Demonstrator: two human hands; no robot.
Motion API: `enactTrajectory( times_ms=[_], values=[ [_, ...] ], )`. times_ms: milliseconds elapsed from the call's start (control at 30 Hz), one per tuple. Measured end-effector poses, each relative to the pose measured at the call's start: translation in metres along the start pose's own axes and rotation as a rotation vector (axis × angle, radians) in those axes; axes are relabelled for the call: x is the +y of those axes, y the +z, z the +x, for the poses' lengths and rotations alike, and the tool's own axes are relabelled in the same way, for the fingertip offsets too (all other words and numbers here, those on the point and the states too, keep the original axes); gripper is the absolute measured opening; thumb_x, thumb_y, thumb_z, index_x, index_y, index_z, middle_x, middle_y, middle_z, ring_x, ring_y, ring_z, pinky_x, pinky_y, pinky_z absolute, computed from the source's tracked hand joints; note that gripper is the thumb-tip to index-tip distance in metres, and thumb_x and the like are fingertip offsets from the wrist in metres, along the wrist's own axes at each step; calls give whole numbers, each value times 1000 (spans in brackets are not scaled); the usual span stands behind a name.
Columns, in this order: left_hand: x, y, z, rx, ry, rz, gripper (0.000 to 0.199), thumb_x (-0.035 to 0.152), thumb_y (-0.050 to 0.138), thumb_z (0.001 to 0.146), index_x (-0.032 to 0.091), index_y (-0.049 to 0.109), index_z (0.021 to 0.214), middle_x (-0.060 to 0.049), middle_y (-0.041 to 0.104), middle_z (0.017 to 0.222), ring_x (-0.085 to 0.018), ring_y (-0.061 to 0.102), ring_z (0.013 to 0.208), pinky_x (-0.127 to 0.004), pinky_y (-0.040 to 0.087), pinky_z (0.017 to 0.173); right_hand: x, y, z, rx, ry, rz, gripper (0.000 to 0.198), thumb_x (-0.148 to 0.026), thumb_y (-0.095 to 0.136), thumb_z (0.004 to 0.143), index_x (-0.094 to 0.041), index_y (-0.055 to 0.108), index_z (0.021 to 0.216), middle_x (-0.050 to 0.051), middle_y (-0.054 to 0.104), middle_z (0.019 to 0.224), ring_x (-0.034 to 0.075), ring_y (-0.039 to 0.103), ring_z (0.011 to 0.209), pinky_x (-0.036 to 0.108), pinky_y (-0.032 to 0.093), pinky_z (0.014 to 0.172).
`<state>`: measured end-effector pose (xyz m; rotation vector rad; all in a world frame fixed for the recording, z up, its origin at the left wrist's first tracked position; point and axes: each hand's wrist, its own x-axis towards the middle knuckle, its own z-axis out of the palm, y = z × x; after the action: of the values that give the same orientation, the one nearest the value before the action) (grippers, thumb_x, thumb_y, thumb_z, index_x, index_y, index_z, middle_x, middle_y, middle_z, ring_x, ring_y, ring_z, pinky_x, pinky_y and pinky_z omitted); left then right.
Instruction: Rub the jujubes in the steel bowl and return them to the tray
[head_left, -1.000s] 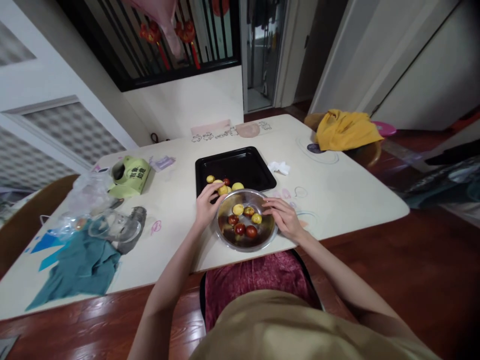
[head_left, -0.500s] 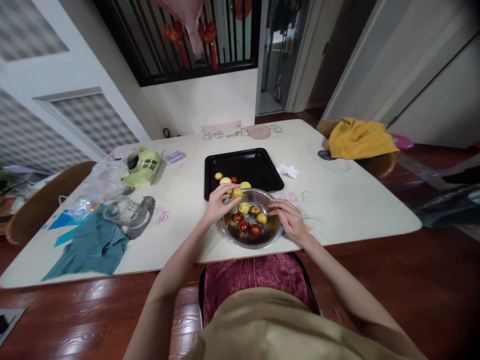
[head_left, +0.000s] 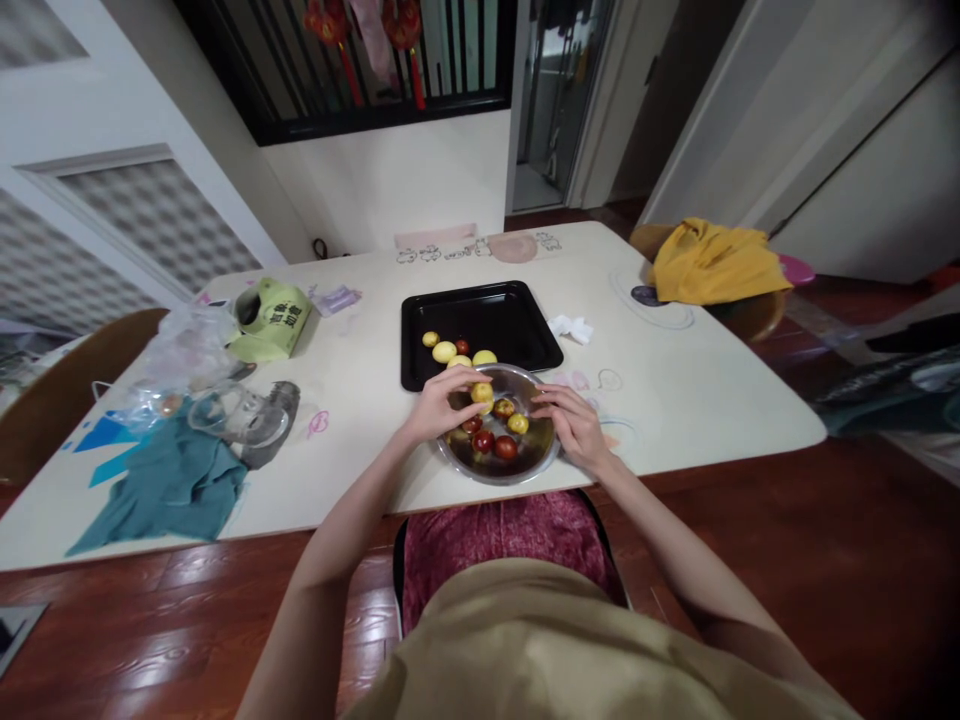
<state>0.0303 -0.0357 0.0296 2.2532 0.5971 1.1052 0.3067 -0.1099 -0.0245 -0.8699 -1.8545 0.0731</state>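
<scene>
A steel bowl (head_left: 517, 472) sits near the table's front edge, with several small round fruits in it, some yellow and some dark red, much like fresh jujubes. Between the thumb and fingers of my left hand (head_left: 442, 403) is a yellow jujube (head_left: 481, 394), held over the left part of the bowl. A brown-spotted jujube (head_left: 504, 408) and a red jujube (head_left: 506, 447) lie inside. My right hand (head_left: 576, 422) grips the bowl's right rim, fingers reaching over it. Just behind the bowl is a black tray (head_left: 495, 310) with several more jujubes along its near left side.
On the left of the table (head_left: 360, 380) are a green paper bag (head_left: 283, 318), clear plastic (head_left: 195, 350) and a teal cloth (head_left: 172, 480). A crumpled white tissue (head_left: 571, 329) lies right of the tray. A yellow cloth (head_left: 712, 262) hangs over a chair at the right.
My left hand has brought the yellow jujube down and slightly right, into the bowl's opening. My right hand keeps its place at the rim. The whole view has shifted a little.
</scene>
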Motion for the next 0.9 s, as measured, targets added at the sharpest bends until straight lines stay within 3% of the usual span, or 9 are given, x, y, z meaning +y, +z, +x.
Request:
enactTrajectory(
  times_ms=[767, 900],
  values=[
    [0, 1, 0, -50, 8, 21, 29, 30, 78, 95, 19, 75, 121, -12, 75, 118, -22, 73, 110, -33, 66, 85, 0, -1, -1, -18, 51, 23, 41, -28, 42, 110, -23, 80, 96, 10, 80, 107, 30, 72, 119, 52, 61, 98],
    [0, -1, 1, -105, 46, 23, 29, 31, 79, 94, 20, 76, 121, -12, 78, 117, -24, 75, 111, -41, 65, 96, 0, -1, -1, -22, 72, 26, 43, -31, 41, 110, -24, 81, 95, 10, 80, 107, 30, 72, 120, 54, 61, 100]
  ],
)
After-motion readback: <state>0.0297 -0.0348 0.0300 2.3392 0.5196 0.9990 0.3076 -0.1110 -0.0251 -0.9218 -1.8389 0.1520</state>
